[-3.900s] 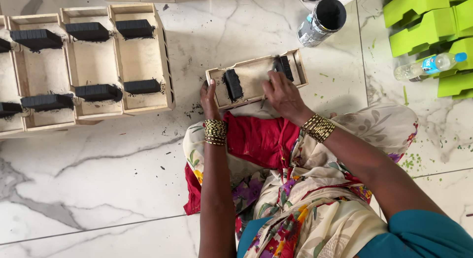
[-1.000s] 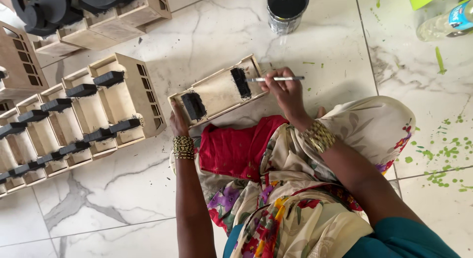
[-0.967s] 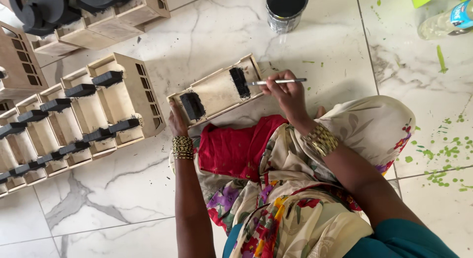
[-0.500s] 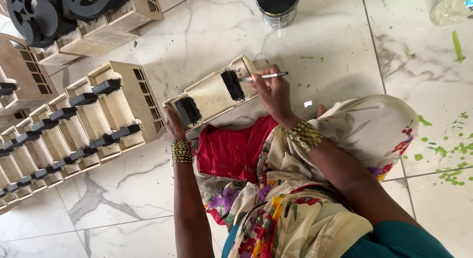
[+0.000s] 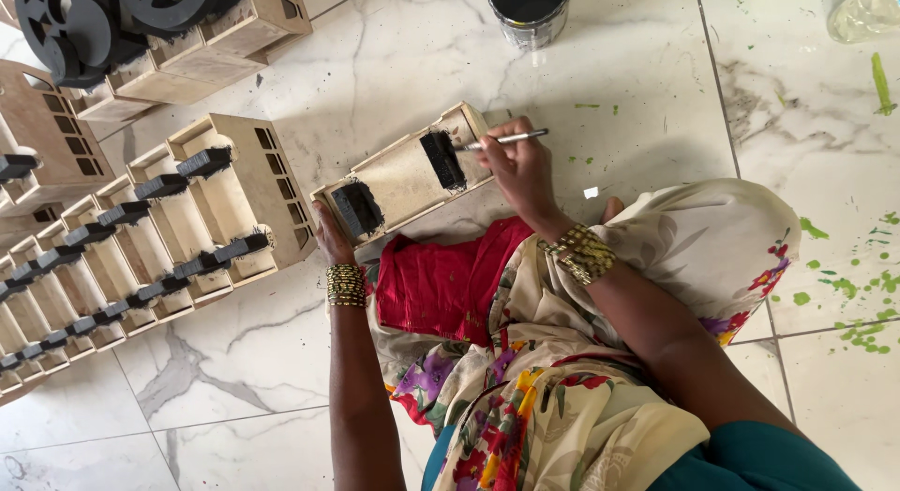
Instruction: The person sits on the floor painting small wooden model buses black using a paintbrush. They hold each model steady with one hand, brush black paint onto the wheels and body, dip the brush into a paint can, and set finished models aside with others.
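A small open wooden box lies on the marble floor in front of my knees, with two black-painted crossbars inside it. My left hand grips the box's near-left end. My right hand holds a thin paintbrush whose tip touches the right black crossbar. Gold bangles circle both wrists. A red cloth lies over my lap below the box.
A row of several similar wooden boxes with black crossbars stands at the left. More boxes with black round parts sit at the top left. A tin of black paint stands at the top. Green paint spots mark the floor at the right.
My right hand has picked up a brush and brought it to the right crossbar. The view has shifted, so the box row and paint tin sit differently in frame.
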